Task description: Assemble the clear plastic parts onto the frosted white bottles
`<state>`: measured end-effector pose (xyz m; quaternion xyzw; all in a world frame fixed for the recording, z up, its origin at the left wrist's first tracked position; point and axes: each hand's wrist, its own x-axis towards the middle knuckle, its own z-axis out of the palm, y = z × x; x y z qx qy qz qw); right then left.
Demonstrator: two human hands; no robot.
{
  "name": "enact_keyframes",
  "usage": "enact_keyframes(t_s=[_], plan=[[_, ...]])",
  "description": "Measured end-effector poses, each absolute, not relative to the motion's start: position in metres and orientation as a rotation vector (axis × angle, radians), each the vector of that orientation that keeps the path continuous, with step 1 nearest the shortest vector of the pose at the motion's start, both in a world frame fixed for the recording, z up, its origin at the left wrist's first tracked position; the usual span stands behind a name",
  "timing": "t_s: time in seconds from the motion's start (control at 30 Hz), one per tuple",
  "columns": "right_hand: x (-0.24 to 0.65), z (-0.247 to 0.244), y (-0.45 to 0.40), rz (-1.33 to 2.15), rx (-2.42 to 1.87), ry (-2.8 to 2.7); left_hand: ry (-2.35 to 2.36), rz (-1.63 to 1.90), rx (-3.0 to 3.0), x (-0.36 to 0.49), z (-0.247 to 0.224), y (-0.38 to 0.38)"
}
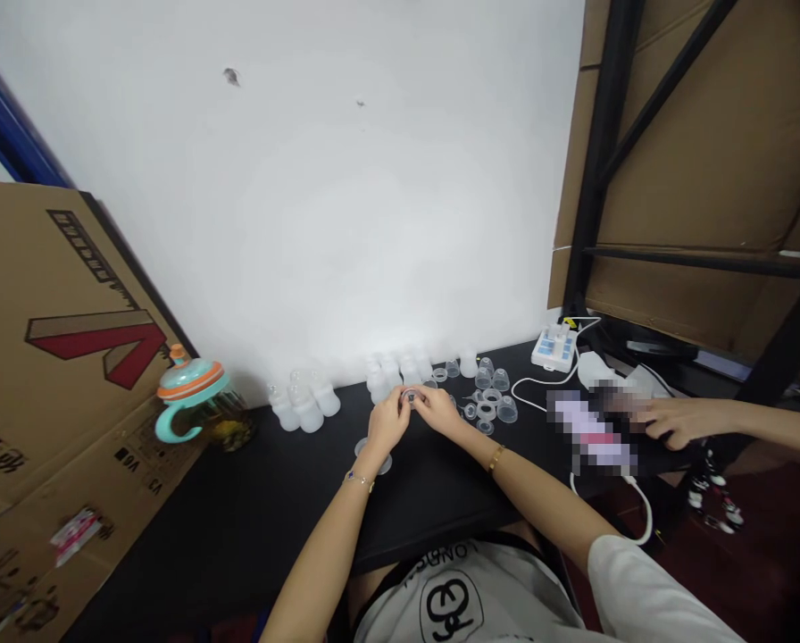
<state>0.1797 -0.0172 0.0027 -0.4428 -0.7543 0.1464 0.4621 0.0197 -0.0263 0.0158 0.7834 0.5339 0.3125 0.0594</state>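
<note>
My left hand (387,421) and my right hand (438,413) meet over the black table. Their fingertips pinch a small clear ring-shaped bottle part (412,394) between them; its exact kind is hard to make out. Just right of my right hand lie clear bottle collars (487,411), a clear teat (470,411) and several clear dome caps (507,409). Behind my hands stand several whitish baby bottles (377,379), with another group of bottles (301,409) to the left. Round clear plastic pieces (385,463) lie partly hidden beneath my left wrist.
A teal and orange lidded jug (192,393) stands at the left by a large cardboard box (52,357). At the right are a power strip (553,350) with a white cable, a blurred-out object and another person's hand (681,421). A white wall (387,205) rises behind the table (427,500).
</note>
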Motion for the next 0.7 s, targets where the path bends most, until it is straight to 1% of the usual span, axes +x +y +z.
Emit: enact_keyframes(t_s=[0.53, 0.7], plan=[[0.1818, 0.0037, -0.0180, 0.441, -1.073, -1.818, 1.521, 1.036, 2.274, 0.0197, 0.0158, -0.0263], [0.1822, 0.0031, -0.0173, 0.409, -1.064, -1.840, 1.525, 1.034, 2.257, 0.0205, 0.0178, -0.0260]])
